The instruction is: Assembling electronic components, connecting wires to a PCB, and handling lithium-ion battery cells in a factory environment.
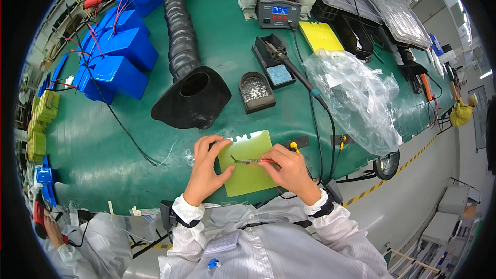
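Near the front edge of the bench [119, 175], the person's left hand [204, 169] is curving, fingers parted, at the left side of a yellow-green sheet [245, 181]; over it, the right hand [292, 169] is pinching a wired strip [247, 161].

Yellow-green sheet [242, 178], green tabletop [116, 147]

Blue-wrapped battery packs [121, 75], several by my count | corrugated black extraction duct [183, 36], flared hood [173, 103] | crumpled clear plastic bag [356, 101] on green bench mat [103, 175] | yellow-green packs [37, 144], far left | yellow-and-black striped floor tape [359, 195]
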The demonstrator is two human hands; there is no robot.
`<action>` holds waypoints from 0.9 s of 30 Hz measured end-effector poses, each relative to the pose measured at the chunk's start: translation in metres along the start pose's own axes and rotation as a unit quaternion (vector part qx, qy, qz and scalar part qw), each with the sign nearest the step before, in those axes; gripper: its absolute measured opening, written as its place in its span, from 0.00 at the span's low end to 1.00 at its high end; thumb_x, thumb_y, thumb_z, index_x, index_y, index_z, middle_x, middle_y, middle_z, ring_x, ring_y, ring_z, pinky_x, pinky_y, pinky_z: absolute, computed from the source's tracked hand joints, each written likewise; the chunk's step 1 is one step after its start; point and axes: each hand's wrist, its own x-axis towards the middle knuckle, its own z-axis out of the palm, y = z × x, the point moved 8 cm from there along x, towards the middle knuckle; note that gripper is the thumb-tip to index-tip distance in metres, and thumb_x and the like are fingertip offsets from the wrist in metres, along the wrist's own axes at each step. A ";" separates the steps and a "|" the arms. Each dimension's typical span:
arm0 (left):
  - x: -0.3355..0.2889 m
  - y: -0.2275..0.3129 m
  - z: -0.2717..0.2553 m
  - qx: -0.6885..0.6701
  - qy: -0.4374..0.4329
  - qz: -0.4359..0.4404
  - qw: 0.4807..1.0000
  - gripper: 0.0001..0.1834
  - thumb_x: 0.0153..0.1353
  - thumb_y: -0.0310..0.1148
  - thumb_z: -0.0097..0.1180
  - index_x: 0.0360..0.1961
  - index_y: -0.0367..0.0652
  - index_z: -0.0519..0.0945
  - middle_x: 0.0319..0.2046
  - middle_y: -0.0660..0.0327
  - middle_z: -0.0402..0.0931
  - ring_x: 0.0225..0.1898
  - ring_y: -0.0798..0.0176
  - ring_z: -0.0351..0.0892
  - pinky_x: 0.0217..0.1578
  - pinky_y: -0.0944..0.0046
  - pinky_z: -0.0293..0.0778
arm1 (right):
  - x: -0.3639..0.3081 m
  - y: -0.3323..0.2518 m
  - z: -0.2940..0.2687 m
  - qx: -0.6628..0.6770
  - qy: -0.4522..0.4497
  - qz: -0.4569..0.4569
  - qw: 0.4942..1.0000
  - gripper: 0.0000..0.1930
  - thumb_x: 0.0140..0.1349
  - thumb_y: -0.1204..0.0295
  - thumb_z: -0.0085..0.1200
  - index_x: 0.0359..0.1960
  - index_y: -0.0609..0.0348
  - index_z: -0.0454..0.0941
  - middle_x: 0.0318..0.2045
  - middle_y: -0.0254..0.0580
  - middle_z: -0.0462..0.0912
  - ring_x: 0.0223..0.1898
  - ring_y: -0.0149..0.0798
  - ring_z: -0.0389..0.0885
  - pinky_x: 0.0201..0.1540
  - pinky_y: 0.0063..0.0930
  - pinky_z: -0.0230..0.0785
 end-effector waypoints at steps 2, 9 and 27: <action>0.000 -0.001 0.000 -0.013 -0.011 -0.003 1.000 0.34 0.44 0.23 0.69 0.56 0.43 0.75 0.57 0.52 0.68 0.64 0.43 0.62 0.65 0.49 0.61 | -0.002 0.004 0.000 -0.004 0.010 -0.003 1.000 0.06 0.56 0.77 0.66 0.34 0.63 0.82 0.29 0.41 0.82 0.26 0.41 0.83 0.27 0.30 0.73; -0.019 -0.008 0.014 -0.367 0.058 -0.088 0.924 0.29 0.51 0.15 0.66 0.55 0.40 0.73 0.58 0.55 0.69 0.60 0.59 0.70 0.55 0.62 0.74 | -0.012 0.012 0.001 0.148 0.052 0.041 0.987 0.06 0.54 0.78 0.69 0.33 0.64 0.85 0.27 0.40 0.82 0.24 0.32 0.76 0.26 0.25 0.65; -0.049 0.028 0.004 -0.301 0.076 -0.132 0.941 0.19 0.67 0.28 0.56 0.57 0.36 0.69 0.50 0.57 0.73 0.51 0.64 0.74 0.54 0.65 0.71 | -0.011 -0.017 -0.020 0.223 0.061 0.033 0.972 0.06 0.58 0.75 0.67 0.35 0.64 0.86 0.29 0.40 0.82 0.26 0.34 0.78 0.27 0.26 0.68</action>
